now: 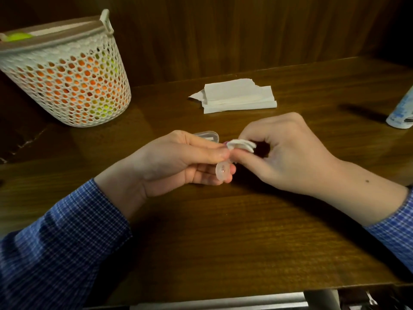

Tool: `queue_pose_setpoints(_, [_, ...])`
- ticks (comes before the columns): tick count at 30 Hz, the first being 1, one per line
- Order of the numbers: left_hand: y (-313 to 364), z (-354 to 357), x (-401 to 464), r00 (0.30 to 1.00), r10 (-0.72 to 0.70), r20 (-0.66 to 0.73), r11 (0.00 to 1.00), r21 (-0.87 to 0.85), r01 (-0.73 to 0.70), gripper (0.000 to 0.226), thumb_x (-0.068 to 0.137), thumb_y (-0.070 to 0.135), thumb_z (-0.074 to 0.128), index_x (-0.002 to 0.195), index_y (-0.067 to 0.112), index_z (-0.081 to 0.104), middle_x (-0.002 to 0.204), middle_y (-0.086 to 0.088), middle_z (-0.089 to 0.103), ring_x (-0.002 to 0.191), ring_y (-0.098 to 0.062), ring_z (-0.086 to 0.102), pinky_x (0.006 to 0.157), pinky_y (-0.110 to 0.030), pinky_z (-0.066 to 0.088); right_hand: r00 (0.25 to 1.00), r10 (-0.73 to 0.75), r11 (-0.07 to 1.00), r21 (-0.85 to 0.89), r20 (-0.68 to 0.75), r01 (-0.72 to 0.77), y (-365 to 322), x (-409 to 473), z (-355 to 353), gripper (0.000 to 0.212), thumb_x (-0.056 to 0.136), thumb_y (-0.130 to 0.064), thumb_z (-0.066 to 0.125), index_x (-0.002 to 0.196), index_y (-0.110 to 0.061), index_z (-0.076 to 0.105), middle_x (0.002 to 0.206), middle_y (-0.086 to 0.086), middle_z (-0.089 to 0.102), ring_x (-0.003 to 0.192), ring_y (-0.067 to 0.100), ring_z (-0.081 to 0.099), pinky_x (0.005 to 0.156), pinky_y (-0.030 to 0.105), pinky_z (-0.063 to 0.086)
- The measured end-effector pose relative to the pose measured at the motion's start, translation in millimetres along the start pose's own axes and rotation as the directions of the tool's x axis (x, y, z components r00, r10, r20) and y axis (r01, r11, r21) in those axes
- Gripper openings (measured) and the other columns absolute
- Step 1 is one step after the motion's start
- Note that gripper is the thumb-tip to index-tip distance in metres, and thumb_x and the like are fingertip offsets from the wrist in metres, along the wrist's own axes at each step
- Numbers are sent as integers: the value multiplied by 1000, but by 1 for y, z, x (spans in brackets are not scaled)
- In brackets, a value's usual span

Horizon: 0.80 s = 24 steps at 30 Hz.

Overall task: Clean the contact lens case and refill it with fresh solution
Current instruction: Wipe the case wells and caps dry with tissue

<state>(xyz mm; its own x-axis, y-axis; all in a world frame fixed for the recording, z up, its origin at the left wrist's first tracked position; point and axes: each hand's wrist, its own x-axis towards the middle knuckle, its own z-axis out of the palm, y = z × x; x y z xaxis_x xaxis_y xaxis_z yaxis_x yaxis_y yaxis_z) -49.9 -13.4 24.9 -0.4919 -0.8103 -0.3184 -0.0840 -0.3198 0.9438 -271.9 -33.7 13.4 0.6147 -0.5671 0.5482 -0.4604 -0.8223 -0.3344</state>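
My left hand (178, 162) holds a small translucent contact lens case (222, 171) above the middle of the wooden table; one round well faces me. My right hand (283, 151) pinches a folded piece of white tissue (242, 146) and presses it against the upper part of the case, which the fingers hide. A clear plastic lid or container (209, 135) lies on the table just behind my left hand, mostly hidden. The solution bottle (401, 113), white with blue print, stands at the right edge of the view.
A stack of white tissues (239, 96) lies behind my hands. A white perforated basket (67, 72) with orange and yellow contents stands at the back left. A dark wood panel rises behind the table (223, 231). The table's front edge runs near the bottom.
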Motion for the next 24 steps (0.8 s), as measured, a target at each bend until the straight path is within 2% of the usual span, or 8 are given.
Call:
queue_pose_setpoints(4, [-4, 0, 3, 982, 145, -121, 989, 18, -143, 33, 80, 20, 71, 110, 9, 79, 104, -14, 79, 94, -20, 77, 79, -27, 63, 935, 353, 919, 200, -34, -340, -5, 4, 9, 24, 89, -40, 71, 76, -21, 77, 60, -5, 67, 66, 13, 64, 52, 26, 50])
queue_pose_setpoints(7, [-7, -2, 3, 975, 195, -108, 981, 30, -192, 34, 82, 15, 71, 116, 8, 77, 111, -18, 77, 100, -25, 76, 79, -28, 63, 826, 531, 721, 413, 187, -557, -6, 8, 5, 22, 85, -40, 75, 72, -23, 78, 59, -3, 70, 50, 8, 62, 44, 17, 47])
queue_pose_setpoints(9, [-8, -3, 5, 968, 239, -72, 971, -2, -240, 39, 86, 12, 70, 125, 7, 72, 118, -20, 75, 104, -27, 75, 81, -29, 62, 768, 543, 554, 542, 339, -632, -5, 11, -4, 22, 85, -35, 78, 73, -17, 79, 56, -3, 67, 46, 4, 56, 47, 15, 46])
queue_pose_setpoints(11, [-9, -2, 8, 956, 283, -76, 953, -89, -289, 48, 86, 13, 72, 133, 8, 64, 123, -19, 73, 109, -28, 73, 84, -30, 61, 754, 510, 417, 647, 414, -638, 0, 12, -12, 24, 83, -34, 78, 74, -12, 78, 55, -1, 62, 46, 6, 51, 53, 21, 45])
queue_pose_setpoints(13, [-9, -2, 11, 943, 305, -130, 930, -171, -325, 52, 81, 17, 73, 132, 14, 60, 119, -12, 75, 107, -25, 74, 83, -27, 60, 750, 469, 340, 689, 466, -640, 3, 11, -18, 21, 84, -34, 75, 74, -15, 78, 56, -1, 60, 47, 7, 50, 63, 27, 43])
queue_pose_setpoints(15, [-10, -2, 11, 933, 325, -154, 907, -229, -354, 50, 81, 17, 73, 129, 18, 58, 111, -6, 78, 102, -19, 75, 83, -25, 59, 762, 427, 352, 686, 488, -637, 3, 9, -17, 20, 90, -28, 73, 73, -20, 79, 60, 0, 63, 50, 7, 53, 65, 29, 44])
queue_pose_setpoints(18, [-12, -1, 13, 924, 334, -186, 895, -246, -373, 49, 77, 16, 75, 125, 17, 63, 108, -7, 78, 98, -18, 76, 81, -26, 60, 786, 442, 425, 671, 431, -607, 1, 7, -10, 13, 91, -24, 73, 84, -19, 82, 64, 1, 68, 54, 8, 57, 54, 19, 48])
queue_pose_setpoints(24, [-16, 3, 13, 873, 436, -219, 895, 2, -446, 30, 77, 12, 78, 106, 20, 80, 106, -9, 79, 101, -22, 76, 80, -29, 63, 818, 484, 634, 519, 312, -573, 1, 7, -3, 17, 83, -37, 77, 84, -20, 80, 68, 2, 74, 58, 9, 63, 55, 15, 50])
